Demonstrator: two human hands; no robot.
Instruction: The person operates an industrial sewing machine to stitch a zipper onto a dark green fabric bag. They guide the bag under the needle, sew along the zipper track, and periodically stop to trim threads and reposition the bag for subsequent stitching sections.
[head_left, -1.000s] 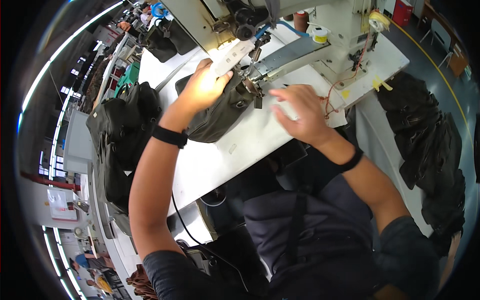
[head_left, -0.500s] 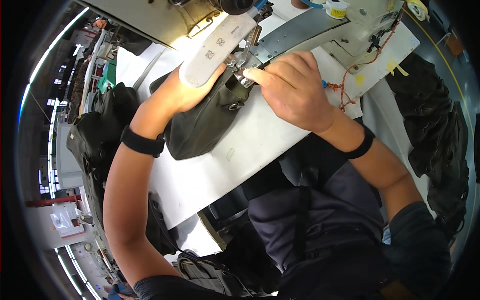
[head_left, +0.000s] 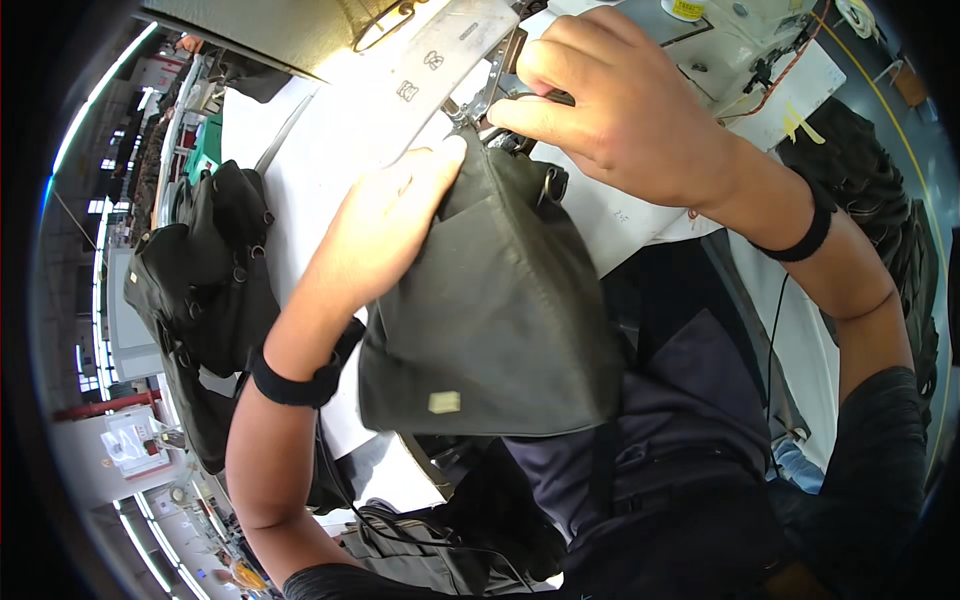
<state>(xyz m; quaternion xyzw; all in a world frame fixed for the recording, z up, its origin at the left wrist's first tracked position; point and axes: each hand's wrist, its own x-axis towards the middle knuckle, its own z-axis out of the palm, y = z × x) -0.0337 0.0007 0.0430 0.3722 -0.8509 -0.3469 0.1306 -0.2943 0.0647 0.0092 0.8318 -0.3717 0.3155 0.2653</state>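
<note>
A dark olive fabric bag point(head_left: 490, 310) hangs from the sewing machine bed over the table's front edge, its upper end under the needle area point(head_left: 460, 112). A small pale label sits near its lower edge, and a metal ring point(head_left: 553, 184) shows at its upper right. My left hand point(head_left: 385, 225) grips the bag's upper left side, thumb on top, other fingers partly hidden. My right hand point(head_left: 620, 110) is closed just right of the needle area, fingers curled round a dark edge that looks like part of the bag. The sewing machine head point(head_left: 425, 75) stands above my left hand.
More dark bags point(head_left: 205, 290) are piled at the left of the white table point(head_left: 275, 140). Dark bags point(head_left: 850, 160) also lie at the right. A yellow-labelled bottle point(head_left: 684, 8) stands on the machine. A black cord point(head_left: 440, 545) runs below the table.
The bag has been turned and drawn toward me, so its broad side and label now show. My right hand has risen and my left hand has moved nearer to me.
</note>
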